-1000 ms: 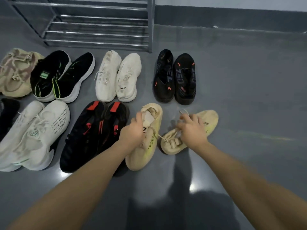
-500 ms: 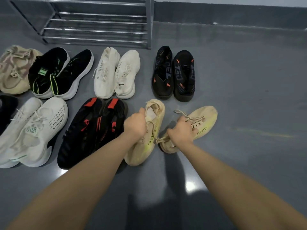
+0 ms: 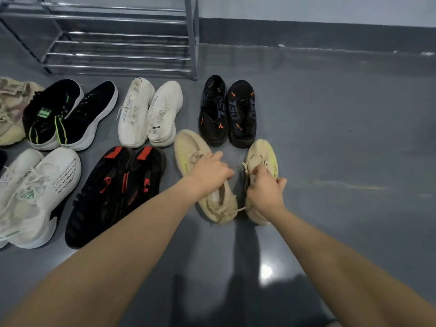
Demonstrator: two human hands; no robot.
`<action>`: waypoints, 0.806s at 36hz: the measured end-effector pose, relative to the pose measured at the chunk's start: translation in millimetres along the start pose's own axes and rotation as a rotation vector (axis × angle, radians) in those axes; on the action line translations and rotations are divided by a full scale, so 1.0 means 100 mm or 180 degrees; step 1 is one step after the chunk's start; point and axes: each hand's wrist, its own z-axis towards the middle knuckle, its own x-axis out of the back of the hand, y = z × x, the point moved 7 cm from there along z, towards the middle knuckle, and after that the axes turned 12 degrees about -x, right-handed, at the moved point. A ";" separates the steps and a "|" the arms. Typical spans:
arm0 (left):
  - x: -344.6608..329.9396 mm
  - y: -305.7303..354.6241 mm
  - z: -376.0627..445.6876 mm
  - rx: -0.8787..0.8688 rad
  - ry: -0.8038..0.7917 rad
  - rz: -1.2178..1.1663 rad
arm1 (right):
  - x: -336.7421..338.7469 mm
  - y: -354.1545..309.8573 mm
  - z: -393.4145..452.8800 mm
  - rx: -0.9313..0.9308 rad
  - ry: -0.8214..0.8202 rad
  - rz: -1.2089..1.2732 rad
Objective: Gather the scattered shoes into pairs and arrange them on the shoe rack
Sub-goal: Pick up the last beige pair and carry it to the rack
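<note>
So I'm gripping one tan shoe in each hand near the middle of the frame: my left hand [image 3: 210, 172] is curling around the left tan shoe [image 3: 192, 149] and my right hand [image 3: 265, 188] is pinching the right tan shoe [image 3: 262, 153] by its laces, both sitting on the grey floor [image 3: 342, 161] just beside each other. Left of them a black-and-red pair [image 3: 113, 194] is lying, then a white pair [image 3: 33, 192] at the left edge. Further up, black-and-orange shoes [image 3: 227, 112], another white pair [image 3: 148, 112] and a black-and-green pair [image 3: 68, 112] are lining up below the shoe rack [image 3: 118, 38] at upper left.
</note>
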 end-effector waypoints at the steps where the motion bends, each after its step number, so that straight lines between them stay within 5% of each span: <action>1: -0.03 0.06 0.02 -0.0175 0.0029 0.0002 | -0.01 0.02 0.00 -0.0087 -0.0055 -0.0074; 4: -0.12 0.21 0.06 -0.0556 0.0298 -0.0042 | -0.11 0.10 -0.02 -0.0294 -0.0202 -0.0499; 7: -0.21 0.23 0.08 -0.0366 0.0445 -0.0296 | -0.17 0.16 -0.02 -0.0429 -0.0167 -0.0816; 15: -0.43 0.24 -0.12 0.1608 0.0427 -0.1907 | -0.29 0.25 0.06 -0.0444 -0.0414 -0.1041; 23: -0.55 0.29 -0.15 0.1004 -0.0010 -0.1319 | -0.32 0.22 0.00 -0.0143 -0.0308 -0.0670; 29: -0.48 0.26 -0.22 0.0940 0.0134 -0.1281 | -0.36 0.06 -0.10 0.0237 -0.0063 -0.0526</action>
